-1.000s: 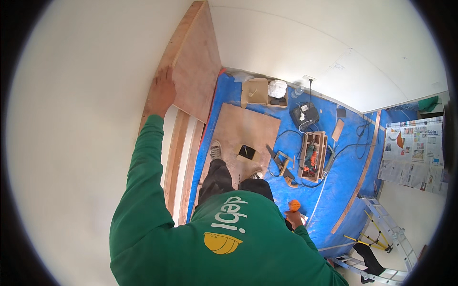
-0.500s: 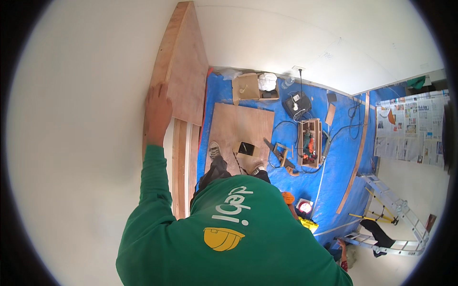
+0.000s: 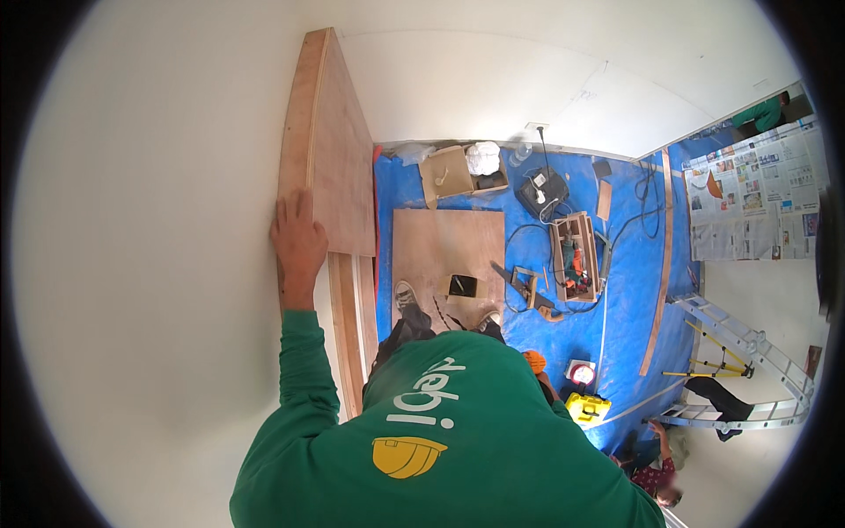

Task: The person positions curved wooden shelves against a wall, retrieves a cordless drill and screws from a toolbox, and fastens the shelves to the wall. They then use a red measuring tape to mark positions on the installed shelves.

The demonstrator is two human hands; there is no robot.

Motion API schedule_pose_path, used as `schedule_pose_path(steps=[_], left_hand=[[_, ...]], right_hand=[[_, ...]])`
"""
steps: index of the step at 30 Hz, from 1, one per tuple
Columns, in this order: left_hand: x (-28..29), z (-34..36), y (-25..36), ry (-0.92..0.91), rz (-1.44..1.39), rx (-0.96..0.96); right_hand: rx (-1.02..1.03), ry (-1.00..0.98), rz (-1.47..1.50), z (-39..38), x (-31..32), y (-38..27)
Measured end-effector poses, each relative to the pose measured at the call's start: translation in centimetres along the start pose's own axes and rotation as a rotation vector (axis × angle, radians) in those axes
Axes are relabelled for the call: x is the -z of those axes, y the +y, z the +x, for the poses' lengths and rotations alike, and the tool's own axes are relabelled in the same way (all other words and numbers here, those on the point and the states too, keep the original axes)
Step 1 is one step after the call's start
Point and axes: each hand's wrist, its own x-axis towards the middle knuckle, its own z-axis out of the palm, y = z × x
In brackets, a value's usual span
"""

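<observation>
A tall plywood panel [image 3: 339,167] standing on edge against the left wall is steadied by the left hand [image 3: 299,242], laid open and flat on its near edge, the right hand being unseen; next, judged, both hands must seat it firmly.

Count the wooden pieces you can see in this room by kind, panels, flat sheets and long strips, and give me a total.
Plywood panel upright against the wall, under the left hand: 1
Plywood sheet flat on the blue tarp: 1
Long timber strips lying on the tarp: 1
Open wooden toolbox: 1
Total: 4
</observation>
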Motion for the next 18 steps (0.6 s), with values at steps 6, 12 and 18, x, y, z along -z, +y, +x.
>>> schedule_pose_path(steps=[6,12,18], left_hand=[[-0.4,1.8,-0.1,-0.016,0.017,0.008],[0.1,2.3,0.1,-0.04,-0.002,0.039],[0.4,1.2,0.0,-0.026,-0.029,0.079]], right_hand=[[-0.019,0.024,0.017,-0.7,0.1,1.4],[-0.03,0.027,0.023,-1.1,0.2,2.3],[-0.038,0.023,0.022,-1.8,0.6,3.9]])
